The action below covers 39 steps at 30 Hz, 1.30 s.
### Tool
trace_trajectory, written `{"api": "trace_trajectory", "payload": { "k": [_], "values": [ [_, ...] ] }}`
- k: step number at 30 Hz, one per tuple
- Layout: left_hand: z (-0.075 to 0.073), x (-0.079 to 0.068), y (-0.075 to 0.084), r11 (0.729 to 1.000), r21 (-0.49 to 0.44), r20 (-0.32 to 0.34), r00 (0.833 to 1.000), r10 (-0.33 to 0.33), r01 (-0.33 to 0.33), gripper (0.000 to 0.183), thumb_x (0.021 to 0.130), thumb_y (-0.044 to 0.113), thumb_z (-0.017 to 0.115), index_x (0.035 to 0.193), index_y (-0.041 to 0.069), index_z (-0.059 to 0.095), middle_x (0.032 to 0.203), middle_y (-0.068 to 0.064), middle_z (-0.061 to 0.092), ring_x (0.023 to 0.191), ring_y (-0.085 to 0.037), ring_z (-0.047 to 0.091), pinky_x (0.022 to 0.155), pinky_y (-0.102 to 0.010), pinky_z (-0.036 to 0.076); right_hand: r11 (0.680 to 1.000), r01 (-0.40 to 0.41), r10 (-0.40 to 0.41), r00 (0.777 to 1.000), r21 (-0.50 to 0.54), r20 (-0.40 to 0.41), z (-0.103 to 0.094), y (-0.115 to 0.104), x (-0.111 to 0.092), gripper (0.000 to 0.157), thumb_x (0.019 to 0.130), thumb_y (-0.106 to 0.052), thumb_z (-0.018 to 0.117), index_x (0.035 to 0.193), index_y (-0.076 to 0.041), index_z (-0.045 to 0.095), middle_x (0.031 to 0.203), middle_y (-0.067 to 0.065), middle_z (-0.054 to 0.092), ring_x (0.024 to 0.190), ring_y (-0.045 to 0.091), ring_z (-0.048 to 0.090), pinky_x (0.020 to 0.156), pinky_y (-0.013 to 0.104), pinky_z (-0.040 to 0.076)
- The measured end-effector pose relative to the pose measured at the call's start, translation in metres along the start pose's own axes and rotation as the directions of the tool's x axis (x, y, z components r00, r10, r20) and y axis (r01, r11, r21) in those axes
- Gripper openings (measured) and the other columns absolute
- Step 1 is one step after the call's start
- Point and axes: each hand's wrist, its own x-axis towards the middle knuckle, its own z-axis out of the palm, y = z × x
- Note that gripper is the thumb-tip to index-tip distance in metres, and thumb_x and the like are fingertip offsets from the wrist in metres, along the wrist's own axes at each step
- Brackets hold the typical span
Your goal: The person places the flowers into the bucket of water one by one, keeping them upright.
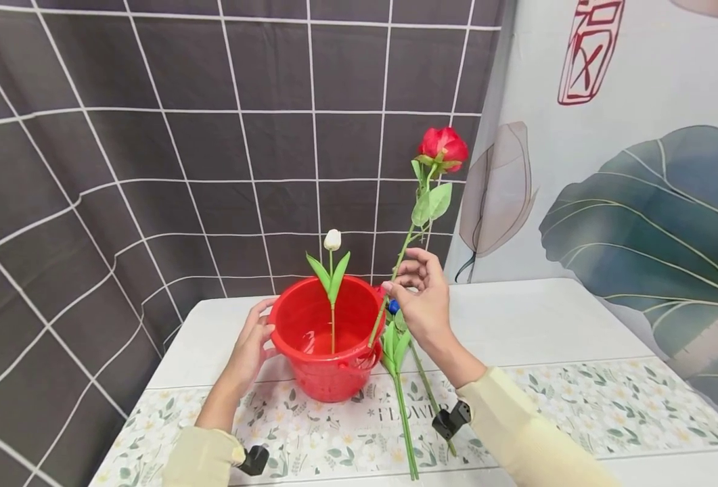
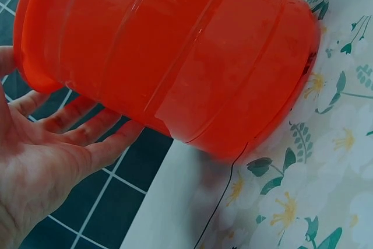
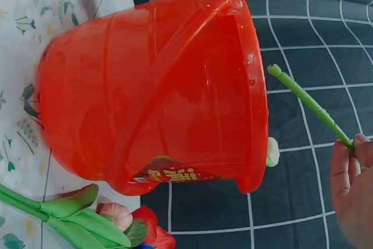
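Observation:
A red plastic bucket (image 1: 328, 368) stands upright on the table, with a white tulip (image 1: 332, 241) leaning inside it. My left hand (image 1: 250, 348) holds the bucket's left side at the rim; in the left wrist view its fingers (image 2: 87, 126) lie along the outer wall. Between thumb and fingertips, my right hand (image 1: 422, 297) pinches the green stem of a red rose (image 1: 442, 149). The bloom points up and right. In the right wrist view, the cut lower end of the rose stem (image 3: 309, 102) is just outside the bucket's mouth, apart from the rim.
Right of the bucket, green-leaved tulip stems (image 1: 402, 406) and a blue flower (image 1: 393, 307) lie on the floral table runner (image 1: 590, 406). The right wrist view also shows a pink bud (image 3: 116, 215) and a red bloom (image 3: 154, 228) there. A dark gridded cloth (image 1: 200, 149) hangs behind.

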Motion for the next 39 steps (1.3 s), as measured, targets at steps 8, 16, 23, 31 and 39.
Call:
{"api": "trace_trajectory", "payload": {
  "k": [8, 16, 23, 31, 39],
  "values": [
    [0.002, 0.0, -0.001, 1.0, 0.002, 0.001, 1.0, -0.005, 0.005, 0.053, 0.093, 0.014, 0.036, 0.145, 0.018, 0.03, 0.14, -0.014, 0.043, 0.125, -0.036, 0.044, 0.084, -0.035, 0.052, 0.997, 0.067, -0.068, 0.998, -0.042, -0.006, 0.006, 0.004, 0.007, 0.057, 0.074, 0.017, 0.069, 0.124, 0.001, 0.048, 0.098, 0.027, 0.056, 0.075, 0.012, 0.06, 0.068, 0.02, 0.054],
    [0.004, -0.003, 0.0, 1.0, 0.0, 0.001, 1.0, -0.012, 0.012, 0.053, 0.093, 0.013, 0.034, 0.146, 0.017, 0.029, 0.14, -0.015, 0.044, 0.124, -0.036, 0.044, 0.084, -0.034, 0.052, 0.993, 0.054, -0.052, 0.998, -0.105, 0.026, 0.008, 0.006, 0.004, 0.056, 0.077, 0.013, 0.069, 0.127, -0.001, 0.049, 0.098, 0.017, 0.059, 0.08, 0.022, 0.061, 0.069, 0.02, 0.054],
    [0.002, -0.001, 0.0, 1.0, 0.004, 0.005, 1.0, 0.001, -0.001, 0.053, 0.093, 0.013, 0.034, 0.146, 0.018, 0.03, 0.139, -0.014, 0.044, 0.124, -0.035, 0.045, 0.085, -0.036, 0.051, 0.985, 0.073, -0.062, 0.995, -0.154, 0.072, 0.018, -0.023, -0.007, 0.049, 0.077, 0.018, 0.065, 0.122, 0.011, 0.048, 0.097, 0.025, 0.059, 0.08, 0.034, 0.06, 0.068, 0.025, 0.055],
    [0.001, 0.0, 0.001, 1.0, 0.01, -0.004, 1.0, -0.002, 0.002, 0.053, 0.092, 0.014, 0.034, 0.146, 0.018, 0.03, 0.138, -0.015, 0.045, 0.123, -0.036, 0.045, 0.084, -0.035, 0.052, 0.978, 0.101, -0.076, 0.988, -0.185, 0.138, 0.022, -0.021, -0.009, 0.047, 0.077, 0.017, 0.066, 0.12, 0.011, 0.049, 0.097, 0.027, 0.06, 0.081, 0.034, 0.06, 0.066, 0.024, 0.054],
    [0.0, 0.001, 0.0, 1.0, 0.012, -0.004, 1.0, 0.002, -0.002, 0.054, 0.092, 0.013, 0.032, 0.146, 0.017, 0.029, 0.139, -0.016, 0.044, 0.124, -0.038, 0.045, 0.084, -0.034, 0.052, 0.971, 0.117, -0.071, 0.974, -0.21, 0.215, 0.025, 0.013, -0.006, 0.046, 0.077, 0.012, 0.07, 0.118, 0.004, 0.052, 0.095, 0.02, 0.063, 0.08, 0.029, 0.065, 0.068, 0.027, 0.056]
  ]
}}
